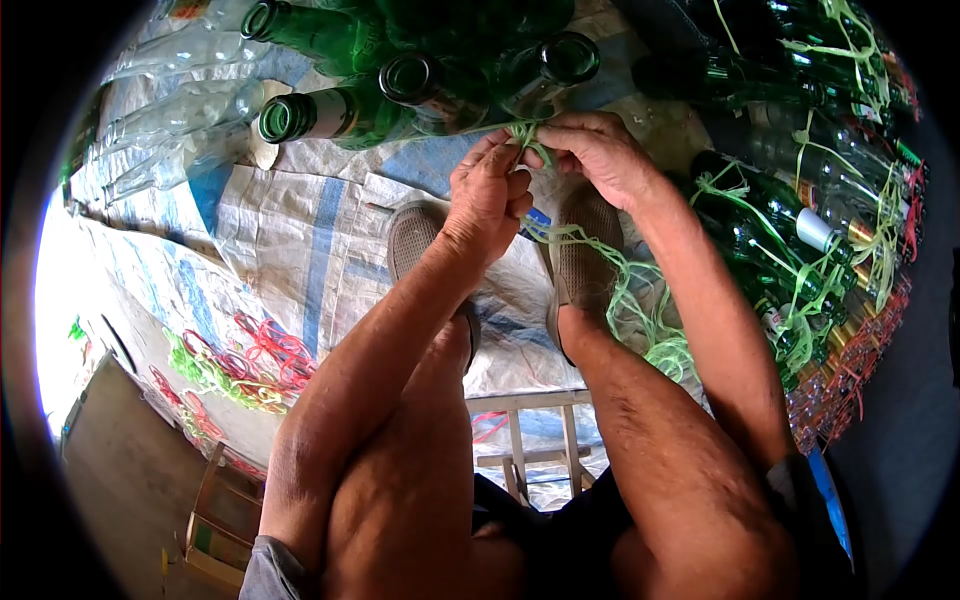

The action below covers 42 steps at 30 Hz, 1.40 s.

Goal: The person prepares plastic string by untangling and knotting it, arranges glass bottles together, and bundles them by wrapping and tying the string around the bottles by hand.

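Observation:
In front of me, just short of a cluster of upright green glass bottles (425, 100), both hands meet at a knot of light green plastic string (524, 134). My left hand (487, 195) is closed, with the string pinched between thumb and forefinger. From the other side my right hand (598, 152) pinches the string too. A strand of it runs along the near side of the bottles. Below my left hand a small blue object (536, 220) shows by the right shoe; I cannot tell whether the hand holds it. Loose green string (640, 300) trails down beside my right leg.
Clear glass bottles (185, 115) lie at the upper left. Green bottles tied with string (770, 225) are stacked along the right. Red and green string (255, 365) lies on the woven plastic sheet (280, 215) at the left. A wooden stool (535, 402) is beneath me.

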Motion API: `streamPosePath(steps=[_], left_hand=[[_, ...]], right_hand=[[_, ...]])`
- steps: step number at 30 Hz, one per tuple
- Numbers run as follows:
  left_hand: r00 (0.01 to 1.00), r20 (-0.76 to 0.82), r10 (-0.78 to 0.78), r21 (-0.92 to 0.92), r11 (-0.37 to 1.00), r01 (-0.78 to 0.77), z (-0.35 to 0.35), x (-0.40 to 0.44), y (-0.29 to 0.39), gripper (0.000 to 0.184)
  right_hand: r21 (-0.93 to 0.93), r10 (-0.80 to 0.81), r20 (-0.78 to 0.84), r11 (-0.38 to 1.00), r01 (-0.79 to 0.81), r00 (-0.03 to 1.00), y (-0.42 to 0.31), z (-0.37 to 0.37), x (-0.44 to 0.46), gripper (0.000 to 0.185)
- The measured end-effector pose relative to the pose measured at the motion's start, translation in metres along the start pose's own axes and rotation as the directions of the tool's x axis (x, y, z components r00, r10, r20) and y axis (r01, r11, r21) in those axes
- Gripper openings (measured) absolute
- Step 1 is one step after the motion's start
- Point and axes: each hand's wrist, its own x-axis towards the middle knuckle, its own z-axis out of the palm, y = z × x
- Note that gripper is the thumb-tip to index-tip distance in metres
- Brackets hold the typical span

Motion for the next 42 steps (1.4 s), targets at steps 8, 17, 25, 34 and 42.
streamPosePath(steps=[8,17,25,34,42], left_hand=[[0.994,-0.099,0.038,0.176,0.984,-0.021,0.004,-0.001,0.003,0.012],[0.992,-0.089,0.091,0.417,0.908,-0.046,0.015,-0.003,0.007,0.017],[0.998,0.014,-0.060,0.379,0.924,0.051,0.021,-0.007,0.010,0.019],[0.973,0.057,-0.224,0.377,0.907,0.187,0.021,-0.005,0.013,0.011],[0.982,0.050,-0.183,0.385,0.910,0.150,0.016,-0.002,0.007,0.011]], right_hand=[[-0.104,-0.027,-0.034,0.994,0.023,0.999,-0.006,0.003,-0.005,0.020],[-0.479,-0.333,-0.148,0.848,0.227,0.931,-0.001,0.007,-0.031,0.024],[-0.588,-0.433,-0.164,0.764,0.265,0.886,-0.001,0.011,-0.065,0.025],[0.147,0.108,-0.093,0.985,-0.094,0.990,-0.004,0.015,-0.082,0.021],[0.030,-0.053,-0.317,0.997,0.066,0.947,0.004,0.026,-0.084,0.012]])
